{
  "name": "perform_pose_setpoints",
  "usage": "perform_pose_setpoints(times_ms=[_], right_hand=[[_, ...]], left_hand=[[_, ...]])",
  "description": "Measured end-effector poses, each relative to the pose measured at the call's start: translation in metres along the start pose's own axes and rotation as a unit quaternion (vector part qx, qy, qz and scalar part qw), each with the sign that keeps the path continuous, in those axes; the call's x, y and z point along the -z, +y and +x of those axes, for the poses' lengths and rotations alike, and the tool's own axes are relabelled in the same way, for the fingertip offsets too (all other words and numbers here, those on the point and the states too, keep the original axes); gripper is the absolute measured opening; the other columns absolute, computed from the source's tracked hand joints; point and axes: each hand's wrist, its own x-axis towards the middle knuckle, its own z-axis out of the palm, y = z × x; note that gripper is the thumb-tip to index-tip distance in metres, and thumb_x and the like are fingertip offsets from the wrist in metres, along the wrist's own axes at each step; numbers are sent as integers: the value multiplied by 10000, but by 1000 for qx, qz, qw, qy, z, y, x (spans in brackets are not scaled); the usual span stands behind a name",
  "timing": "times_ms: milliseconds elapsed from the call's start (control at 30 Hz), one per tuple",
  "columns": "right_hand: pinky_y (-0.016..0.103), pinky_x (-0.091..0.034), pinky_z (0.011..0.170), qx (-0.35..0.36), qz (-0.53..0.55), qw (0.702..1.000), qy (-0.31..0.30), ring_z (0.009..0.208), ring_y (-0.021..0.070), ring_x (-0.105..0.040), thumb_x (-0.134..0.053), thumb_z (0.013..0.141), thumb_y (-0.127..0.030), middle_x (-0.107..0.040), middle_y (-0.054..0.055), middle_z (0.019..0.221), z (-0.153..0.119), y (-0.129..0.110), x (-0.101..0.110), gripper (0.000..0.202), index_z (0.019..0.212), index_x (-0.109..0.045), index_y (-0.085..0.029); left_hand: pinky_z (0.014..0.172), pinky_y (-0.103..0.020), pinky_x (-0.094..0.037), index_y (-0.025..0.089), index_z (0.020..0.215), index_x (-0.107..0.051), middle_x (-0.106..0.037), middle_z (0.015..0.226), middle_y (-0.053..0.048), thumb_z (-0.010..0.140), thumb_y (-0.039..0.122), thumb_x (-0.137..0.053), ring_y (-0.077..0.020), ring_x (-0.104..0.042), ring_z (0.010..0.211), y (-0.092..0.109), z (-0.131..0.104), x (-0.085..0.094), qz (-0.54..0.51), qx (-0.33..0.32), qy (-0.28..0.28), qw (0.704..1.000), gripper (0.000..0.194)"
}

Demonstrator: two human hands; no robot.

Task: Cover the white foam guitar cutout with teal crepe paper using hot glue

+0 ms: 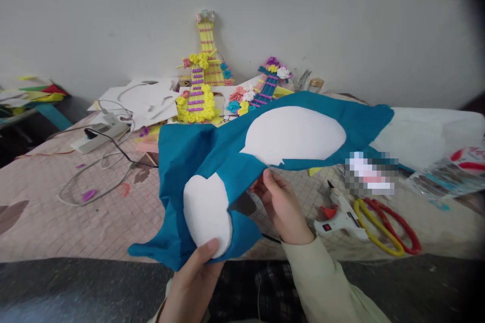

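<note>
A teal sheet, crepe paper or thin cloth, hangs loosely across both hands above the table. Two white cut-out pieces lie against it: a large oval one at the upper right and a smaller notched one at the lower left. My left hand grips the bottom of the smaller piece together with the sheet, thumb on top and fingers hidden beneath. At the lower edge of the large oval, my right hand pinches the teal material between thumb and fingers. A white glue gun lies to its right.
Scissors with red and yellow handles rest beside the glue gun. Flower-decorated guitar-shaped crafts stand along the wall. Farther left are a power strip with cords and white paper scraps. A clear plastic packet lies at right.
</note>
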Motion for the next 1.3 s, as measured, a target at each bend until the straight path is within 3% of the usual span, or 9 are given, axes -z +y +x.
perform_pose_setpoints(times_ms=[200, 367, 533, 667, 767, 1000, 1067, 1167, 1300], right_hand=[[292, -454, 664, -11, -47, 999, 19, 696, 145, -573, -589, 772, -422, -636, 37, 752, -9, -2, 2, 248, 760, -649, -181], [231, -425, 574, 6, -231, 971, 68, 599, 106, -534, -602, 762, -410, -602, 4, 664, -44, -23, 18, 231, 741, -621, -181], [241, -339, 459, -5, -478, 867, 144, 437, 104, -426, -352, 864, -511, -431, -26, 436, -86, -39, 71, 480, 522, -456, -191], [292, -362, 482, -88, -614, 747, 239, 414, 151, -492, -290, 848, -578, -520, 18, 410, -94, -39, 124, 569, 495, -528, -201], [304, -371, 462, -127, -654, 713, 219, 375, 167, -508, -367, 813, -589, -515, 29, 356, -89, -36, 144, 587, 384, -497, -209], [302, -337, 336, -125, -491, 806, 305, 303, 170, -469, -584, 683, -550, -526, 46, 347, -92, -27, 145, 463, 382, -553, -199], [317, -391, 402, -108, -433, 814, 371, 372, 180, -508, -629, 655, -521, -576, 58, 419, -97, -22, 139, 391, 453, -597, -187], [336, -462, 591, 9, -295, 847, 441, 603, 200, -592, -676, 643, -449, -659, 64, 664, -104, -14, 121, 283, 711, -657, -175], [276, -439, 611, 125, -161, 907, 368, 681, 151, -546, -699, 637, -361, -589, 2, 680, -105, -8, 84, 242, 778, -593, -196]], left_hand=[[1063, -265, -278, 47, 1377, -230, -596, 1166, -77, 894, 210, -234, -152, -375, 1246, 1, 9, 5, 6, -10, 3, 1000, 509], [1045, -332, -335, 209, 1346, -341, -603, 1163, -3, 864, 159, -332, -175, -408, 1229, 10, 14, 0, 44, -50, 9, 998, 484], [1013, -256, -376, 285, 1278, -432, -627, 1121, 48, 835, 77, -402, -124, -421, 1218, 19, 38, -22, 78, -73, 11, 994, 490], [1004, -313, -394, 265, 1242, -479, -605, 1163, 11, 812, 105, -492, -184, -467, 1183, 10, 66, -45, 109, -93, -9, 990, 459], [993, -357, -404, 223, 1230, -489, -618, 1143, -30, 788, 115, -551, -211, -512, 1133, 3, 80, -51, 126, -93, -21, 987, 460], [999, -391, -388, 186, 1097, -582, -665, 1028, -40, 812, 138, -519, -181, -592, 998, 6, 80, -36, 83, -65, -36, 994, 296], [1011, -393, -372, 177, 1033, -610, -680, 977, -34, 806, 116, -507, -173, -597, 980, 7, 76, -32, 59, -56, -37, 996, 258], [1012, -431, -361, 170, 946, -636, -691, 910, -30, 794, 94, -492, -189, -599, 974, 7, 71, -29, 23, -46, -41, 998, 222], [999, -439, -371, 175, 947, -633, -692, 892, -32, 793, 107, -490, -199, -599, 978, 5, 67, -29, -20, -36, -29, 999, 221]])
